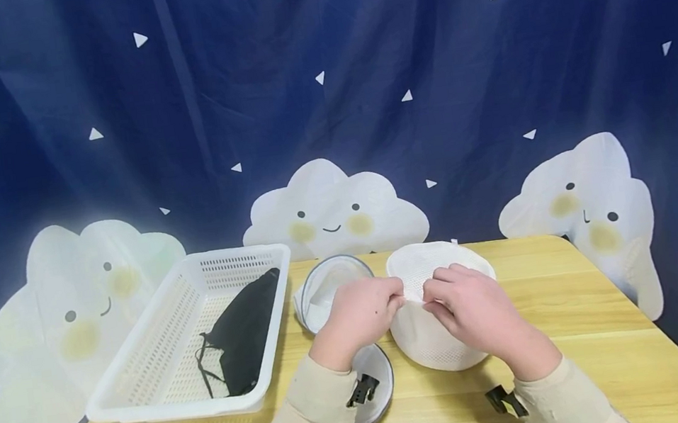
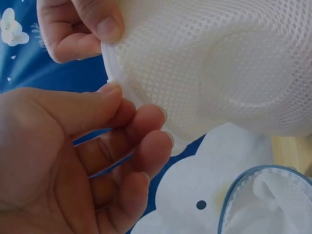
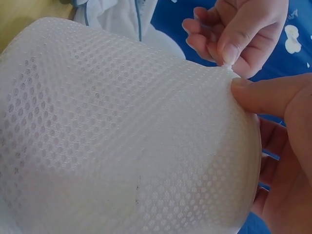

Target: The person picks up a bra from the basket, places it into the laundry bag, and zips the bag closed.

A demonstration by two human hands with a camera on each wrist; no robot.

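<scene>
A round white mesh laundry bag (image 1: 437, 345) stands on the right half of the table, its honeycomb netting clear in the right wrist view. At its top rim, my left hand (image 1: 361, 308) pinches the edge between thumb and forefinger. Right beside that spot my right hand (image 1: 477, 308) grips the same rim, thumb on the near side and fingers behind, as the right wrist view shows. Inside the netting a round outline (image 2: 248, 68) shows faintly in the left wrist view.
Left of the bag lies a white mesh piece (image 1: 336, 269) with a blue-grey rim. A similar rimmed piece (image 1: 376, 374) is partly under my left forearm. A white plastic basket (image 1: 104, 412) at the left holds a black cloth item (image 1: 249, 334) with a thin cord.
</scene>
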